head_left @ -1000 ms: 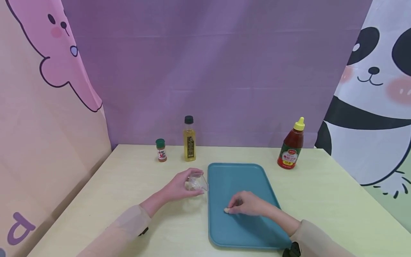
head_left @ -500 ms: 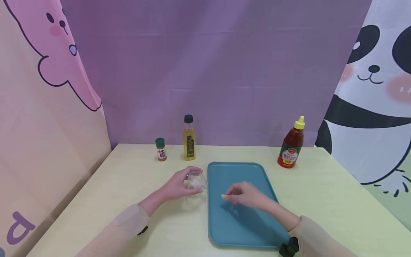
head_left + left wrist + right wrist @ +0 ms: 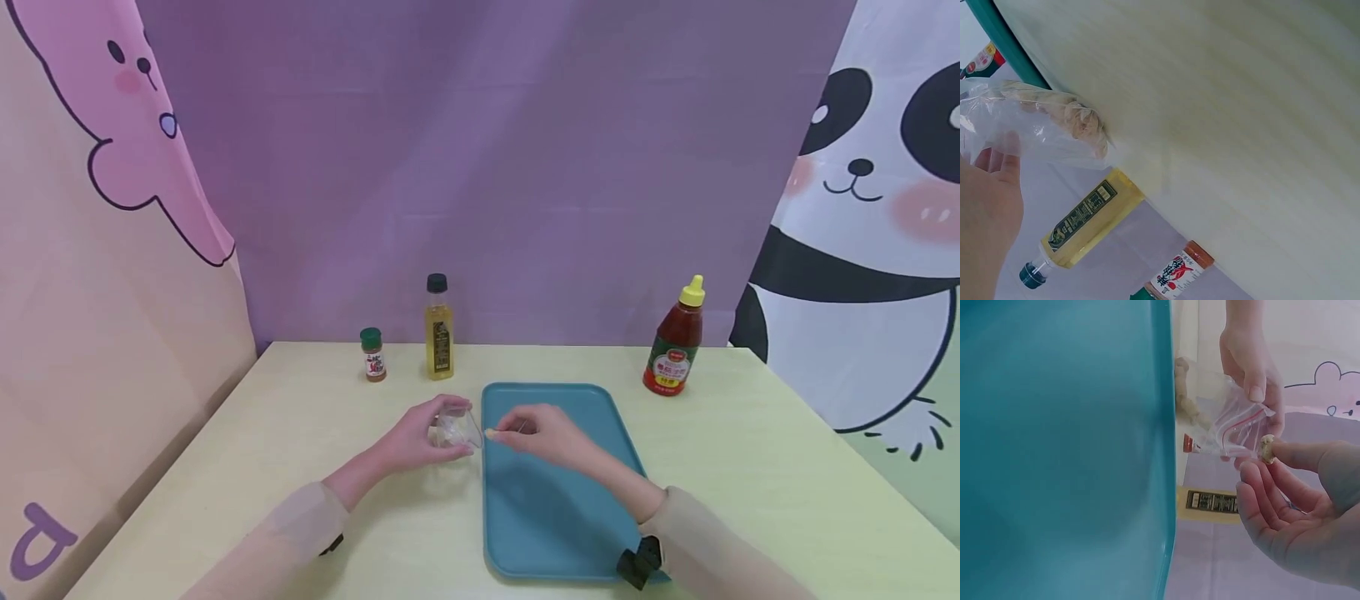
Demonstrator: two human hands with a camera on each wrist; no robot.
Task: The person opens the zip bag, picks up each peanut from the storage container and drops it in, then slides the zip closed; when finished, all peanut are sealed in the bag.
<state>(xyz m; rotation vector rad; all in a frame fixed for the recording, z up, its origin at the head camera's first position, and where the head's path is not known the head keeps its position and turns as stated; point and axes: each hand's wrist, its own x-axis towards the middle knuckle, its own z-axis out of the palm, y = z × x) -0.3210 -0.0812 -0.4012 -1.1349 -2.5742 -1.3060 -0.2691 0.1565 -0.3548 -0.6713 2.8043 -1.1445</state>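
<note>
My left hand (image 3: 416, 435) grips a clear zip bag (image 3: 458, 427), its mouth held apart and turned to the right. Several pale beige lumps (image 3: 1075, 119) lie at the bottom of the bag in the left wrist view. Between thumb and fingers, my right hand (image 3: 546, 433) pinches a small pale beige piece (image 3: 1267, 449). That piece is right at the bag's mouth, seemingly just outside it; its exact kind is not clear. Below the right hand is a blue tray (image 3: 525, 533), with no other piece visible on it.
At the back left of the table stand a small green-capped spice jar (image 3: 373, 357) and an oil bottle (image 3: 439, 333) with a dark cap. A ketchup bottle (image 3: 672, 346) with a yellow tip stands back right. A purple cloth (image 3: 480, 167) hangs behind.
My right hand has lifted the small piece off the tray and carried it left and away from me to the bag's mouth. The left hand holds the bag almost still.
</note>
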